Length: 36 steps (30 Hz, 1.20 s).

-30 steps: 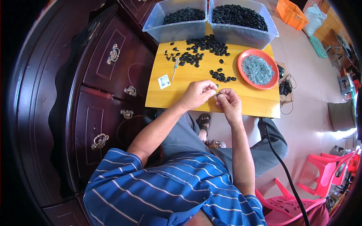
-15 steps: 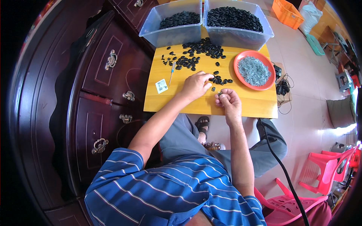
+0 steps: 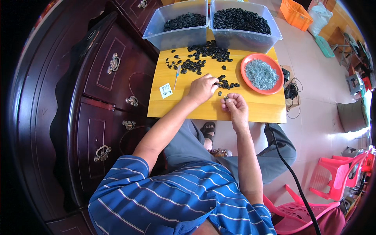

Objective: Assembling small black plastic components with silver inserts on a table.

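Observation:
On the yellow tabletop [image 3: 184,107], my left hand [image 3: 203,89] is closed, thumb and forefinger at the left edge of a small cluster of black oval pieces [image 3: 224,84]. A dark piece shows at its fingertips. Closer to the table's front edge, my right hand [image 3: 236,106] pinches a small dark piece [image 3: 226,98] between thumb and forefinger; the fingers cover most of it. One loose dark piece [image 3: 219,93] lies between the two hands. To the right stands a red round plate [image 3: 243,80] heaped with small silvery wire-like bits [image 3: 260,73].
Two clear plastic bins [image 3: 178,40] full of black pieces stand at the far edge. More black pieces [image 3: 211,51] are spread before them. A thin blue-handled tool [image 3: 177,74] and a white printed square [image 3: 166,91] lie at left. Dark wooden drawers [image 3: 102,86] rise along the left.
The left fingertips have closed in at the edge of the black pieces. My right hand keeps its pinch in nearly the same place. The whole view has shifted slightly.

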Tool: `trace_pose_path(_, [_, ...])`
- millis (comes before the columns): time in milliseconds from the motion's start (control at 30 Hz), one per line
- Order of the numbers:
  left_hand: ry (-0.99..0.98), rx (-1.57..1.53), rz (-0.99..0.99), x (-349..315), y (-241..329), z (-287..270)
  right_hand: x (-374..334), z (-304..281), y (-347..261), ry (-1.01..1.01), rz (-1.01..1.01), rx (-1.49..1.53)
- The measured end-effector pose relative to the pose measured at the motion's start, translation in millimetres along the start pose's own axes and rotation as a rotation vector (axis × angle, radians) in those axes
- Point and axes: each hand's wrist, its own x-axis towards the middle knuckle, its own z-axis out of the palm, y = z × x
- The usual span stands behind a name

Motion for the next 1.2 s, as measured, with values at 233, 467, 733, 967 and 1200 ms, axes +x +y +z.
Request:
trace_pose_path(233, [-0.048, -0.037, -0.044, 3, -3, -2, -1, 1, 1, 0.004, -0.012, 0.002])
trace_pose_path(467, [0.08, -0.558, -0.217, -14, -14, 4, -2, 4, -1, 0.0, -0.005, -0.012])
trace_pose_path(733, [-0.157, -1.043, -0.39, -41, 10, -16, 0, 2, -1, -0.004, -0.012, -0.005])
trace_pose_path(967, [-0.167, -1.081, -0.319, -46, 19, -15, 0, 2, -2, -0.008, 0.01, -0.029])
trace_pose_path(1200, [-0.195, -0.871, -0.214, -43, 21, -19, -1, 0, 1, -0.052, 0.014, -0.016])
